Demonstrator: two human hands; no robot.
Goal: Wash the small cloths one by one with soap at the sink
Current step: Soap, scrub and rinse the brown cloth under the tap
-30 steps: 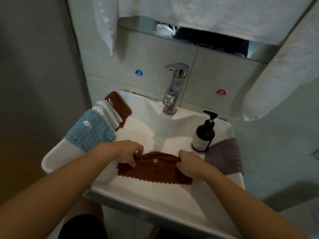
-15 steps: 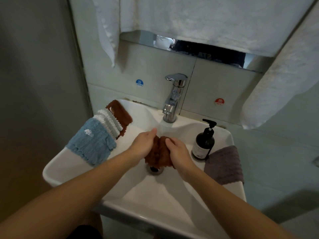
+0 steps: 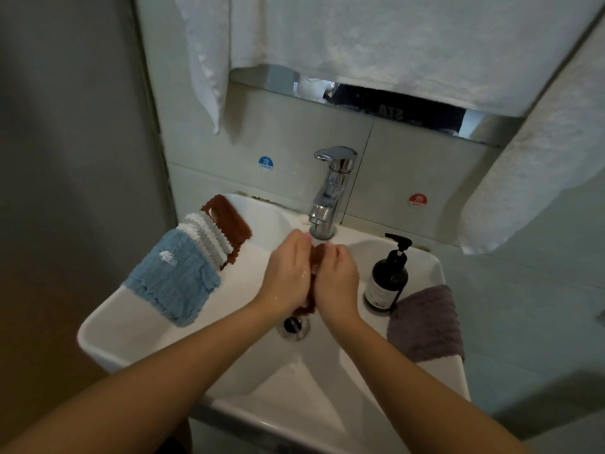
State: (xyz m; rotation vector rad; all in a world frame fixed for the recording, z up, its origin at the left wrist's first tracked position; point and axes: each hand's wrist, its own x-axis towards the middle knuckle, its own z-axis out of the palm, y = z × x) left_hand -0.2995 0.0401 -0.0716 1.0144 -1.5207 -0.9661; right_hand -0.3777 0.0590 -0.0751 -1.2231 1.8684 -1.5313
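Note:
A bunched brown cloth is squeezed between my left hand and my right hand, over the drain of the white sink and just below the chrome tap. Both hands look wet and grip the cloth, most of which is hidden between the palms. On the sink's left rim lie a blue cloth, a white cloth and a second brown cloth, overlapping. A grey cloth hangs on the right rim beside a dark soap pump bottle.
White towels hang above the sink, one draping down at the right. A mirror strip shows under them. Cold and hot stickers mark the tiled wall. A grey wall stands close on the left.
The brown cloth lay spread on the sink's front edge; my hands gathered it into a bunch and carried it back under the tap, now pressing it tighter together.

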